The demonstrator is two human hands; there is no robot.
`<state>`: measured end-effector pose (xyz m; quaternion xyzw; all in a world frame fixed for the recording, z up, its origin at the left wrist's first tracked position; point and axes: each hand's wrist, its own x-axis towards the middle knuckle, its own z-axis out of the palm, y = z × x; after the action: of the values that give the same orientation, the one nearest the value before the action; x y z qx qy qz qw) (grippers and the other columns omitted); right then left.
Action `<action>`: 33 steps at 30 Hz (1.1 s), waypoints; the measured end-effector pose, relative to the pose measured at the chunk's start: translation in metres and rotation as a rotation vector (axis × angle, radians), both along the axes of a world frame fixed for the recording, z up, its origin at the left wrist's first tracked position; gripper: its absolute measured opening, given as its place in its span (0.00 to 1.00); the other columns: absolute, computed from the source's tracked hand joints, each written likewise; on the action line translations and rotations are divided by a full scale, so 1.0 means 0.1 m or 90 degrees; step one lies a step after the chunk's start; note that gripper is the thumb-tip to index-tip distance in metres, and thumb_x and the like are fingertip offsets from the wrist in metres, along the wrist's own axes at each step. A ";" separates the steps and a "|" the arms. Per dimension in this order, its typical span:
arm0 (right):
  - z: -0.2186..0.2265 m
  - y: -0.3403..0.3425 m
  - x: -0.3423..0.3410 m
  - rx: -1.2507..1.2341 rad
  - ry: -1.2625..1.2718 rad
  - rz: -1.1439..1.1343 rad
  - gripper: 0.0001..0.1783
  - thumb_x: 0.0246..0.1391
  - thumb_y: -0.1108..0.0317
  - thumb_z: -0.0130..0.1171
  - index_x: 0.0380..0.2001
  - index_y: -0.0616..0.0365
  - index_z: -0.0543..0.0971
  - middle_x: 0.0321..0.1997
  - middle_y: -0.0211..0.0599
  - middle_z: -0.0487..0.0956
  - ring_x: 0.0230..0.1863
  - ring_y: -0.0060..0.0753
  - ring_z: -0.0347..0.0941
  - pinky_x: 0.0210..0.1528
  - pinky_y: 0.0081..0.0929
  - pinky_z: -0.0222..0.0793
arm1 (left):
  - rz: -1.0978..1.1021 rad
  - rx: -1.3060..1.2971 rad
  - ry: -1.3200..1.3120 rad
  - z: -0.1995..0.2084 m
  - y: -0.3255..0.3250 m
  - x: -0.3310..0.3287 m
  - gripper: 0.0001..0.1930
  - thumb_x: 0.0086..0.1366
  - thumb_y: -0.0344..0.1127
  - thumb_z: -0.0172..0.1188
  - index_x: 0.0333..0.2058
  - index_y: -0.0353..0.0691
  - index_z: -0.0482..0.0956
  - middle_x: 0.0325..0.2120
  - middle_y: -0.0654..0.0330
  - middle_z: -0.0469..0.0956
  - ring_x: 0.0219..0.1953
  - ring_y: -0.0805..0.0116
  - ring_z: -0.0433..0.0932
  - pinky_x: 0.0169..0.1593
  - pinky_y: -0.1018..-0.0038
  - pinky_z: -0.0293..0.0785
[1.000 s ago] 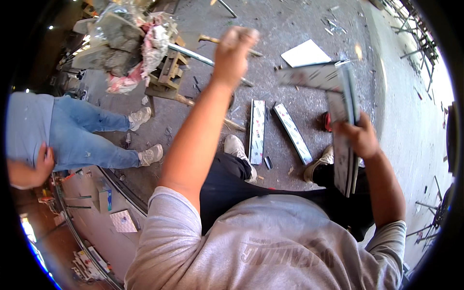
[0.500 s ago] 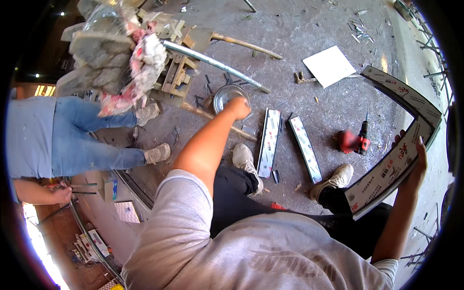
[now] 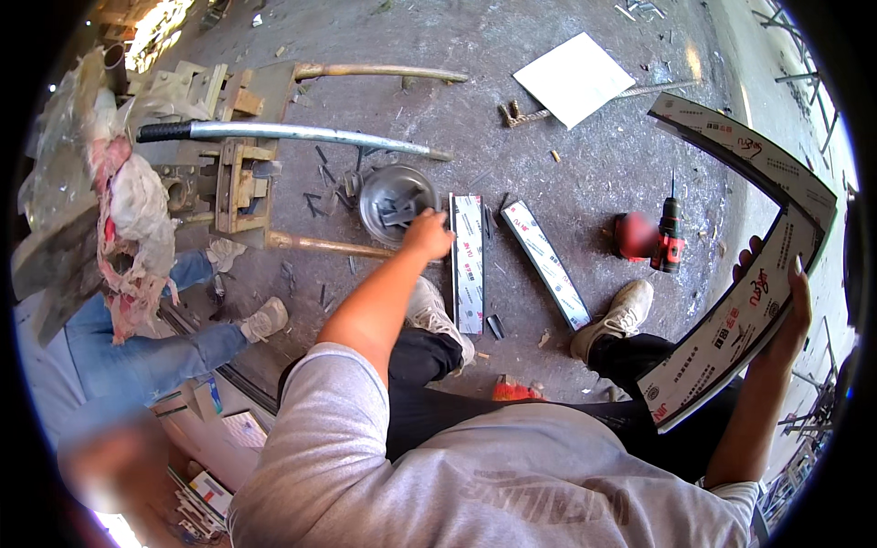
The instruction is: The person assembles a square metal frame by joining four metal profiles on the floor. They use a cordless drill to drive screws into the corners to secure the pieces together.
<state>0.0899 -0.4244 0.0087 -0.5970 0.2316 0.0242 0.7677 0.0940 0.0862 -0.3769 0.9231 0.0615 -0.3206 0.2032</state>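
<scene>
Right hand [image 3: 791,297] clamped on the frame [image 3: 722,342] — thumb on the printed face, fingers wrapped behind the lower limb. Frame angled, corner to the right, lower end by the right leg. Left hand [image 3: 429,235] at the near right rim of the bowl [image 3: 367,205], fingers curled close together; cannot tell whether they pinch anything. Dark pieces [image 3: 398,217] lie inside the bowl. Strip [image 3: 468,274] just beside, on the floor.

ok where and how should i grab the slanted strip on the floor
Probably at mid-length, from above, pinching the two long edges of the slanted strip: it is long and narrow and lies along the floor, so a central hold should balance. The left hand seems better placed, since the right hand holds the angled piece.
</scene>
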 end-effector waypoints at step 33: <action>-0.01 0.04 -0.06 -0.061 0.040 0.035 0.37 0.69 0.44 0.50 0.69 0.63 0.69 0.62 0.51 0.79 0.60 0.41 0.78 0.64 0.40 0.73 | -0.212 0.052 -0.228 -0.48 -1.11 -0.32 0.14 0.58 0.38 0.73 0.40 0.46 0.80 0.44 0.58 0.80 0.55 0.53 0.76 0.57 0.53 0.68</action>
<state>0.0842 -0.4201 0.0073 -0.6379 0.2401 0.0528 0.7298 0.0623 -0.0251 -0.4254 0.9699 -0.1156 -0.1786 0.1181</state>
